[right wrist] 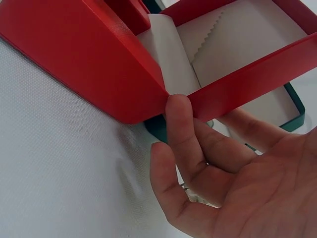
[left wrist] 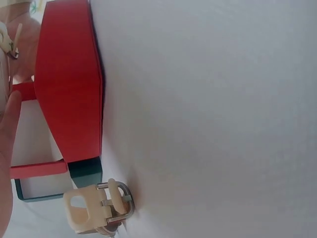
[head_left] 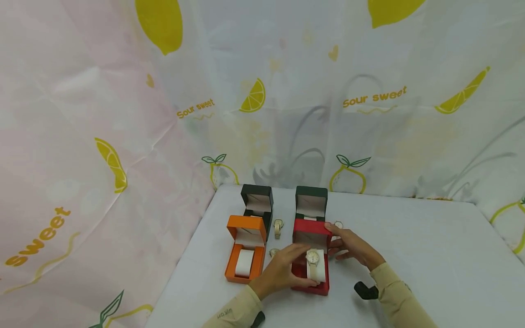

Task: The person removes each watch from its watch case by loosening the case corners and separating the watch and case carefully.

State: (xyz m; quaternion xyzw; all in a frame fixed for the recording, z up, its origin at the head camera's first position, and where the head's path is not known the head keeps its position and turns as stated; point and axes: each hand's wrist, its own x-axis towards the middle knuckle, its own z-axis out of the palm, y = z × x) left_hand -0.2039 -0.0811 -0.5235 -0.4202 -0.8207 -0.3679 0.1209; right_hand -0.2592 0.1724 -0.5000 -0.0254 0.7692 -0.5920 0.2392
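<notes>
A red watch box (head_left: pixel 313 291) stands with its lid raised and a white cushion (head_left: pixel 321 266) inside. A pale-strapped watch with a round dial (head_left: pixel 312 258) lies on that cushion. My left hand (head_left: pixel 280 269) holds the watch at the cushion, thumb near the lower end and fingers near the top. My right hand (head_left: pixel 354 248) grips the red lid (head_left: pixel 313 226) at its right corner. In the right wrist view, a fingertip (right wrist: pixel 179 106) touches the box near the lid's side. The left wrist view shows the watch strap (left wrist: pixel 7 43) only partly.
An orange box (head_left: pixel 227 273) with a white cushion stands open to the left. Two dark green boxes (head_left: pixel 257 196) (head_left: pixel 311 198) stand open behind. Loose watches lie between the boxes (head_left: pixel 278 228) and behind my right hand (head_left: pixel 338 225). Patterned cloth (head_left: pixel 287 136) hangs behind the table.
</notes>
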